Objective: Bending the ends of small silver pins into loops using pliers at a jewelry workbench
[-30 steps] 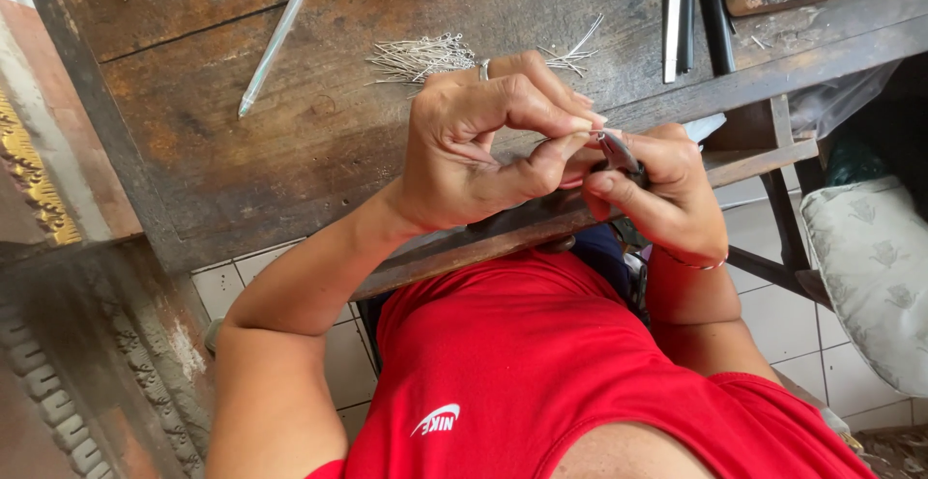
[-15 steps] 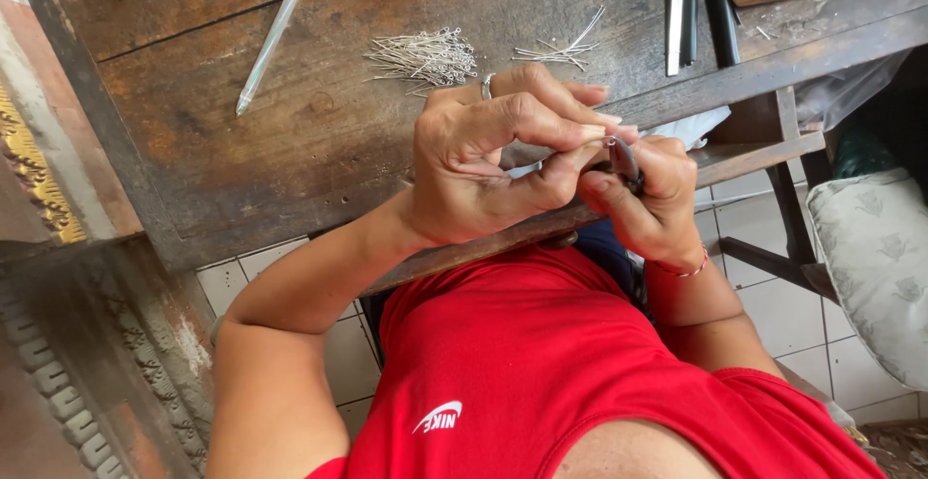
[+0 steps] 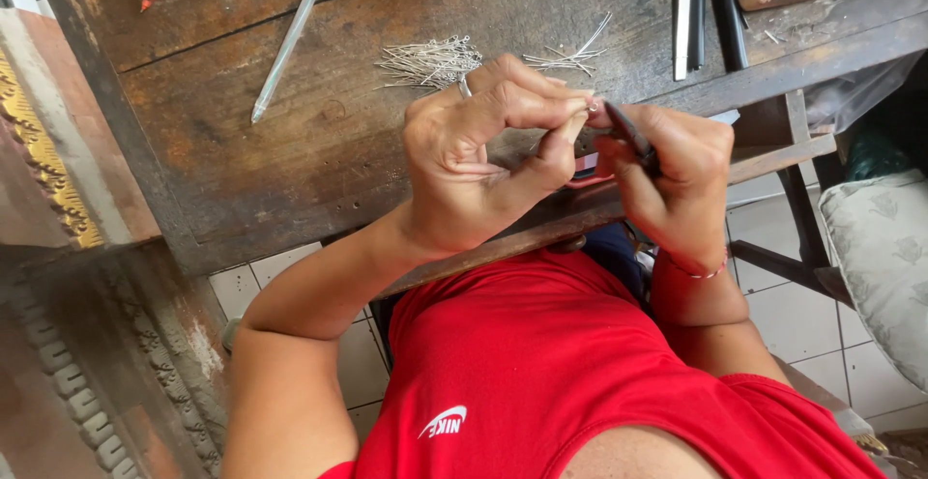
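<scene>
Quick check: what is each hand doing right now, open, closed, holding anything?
Left hand: closed, fingertips pinching a thin silver metal pin.
Right hand: closed around dark slim pliers.

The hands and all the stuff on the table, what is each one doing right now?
left hand: raised over the table edge, fingertips pinching something tiny at the tool's tip
right hand: closed around a small dark tool
small dark tool: held in the right hand, tip pointing toward the left hand's fingertips
pile of thin metal pins: lying loose on the table
pen: lying flat, untouched
wooden table: worn and scratched
</scene>
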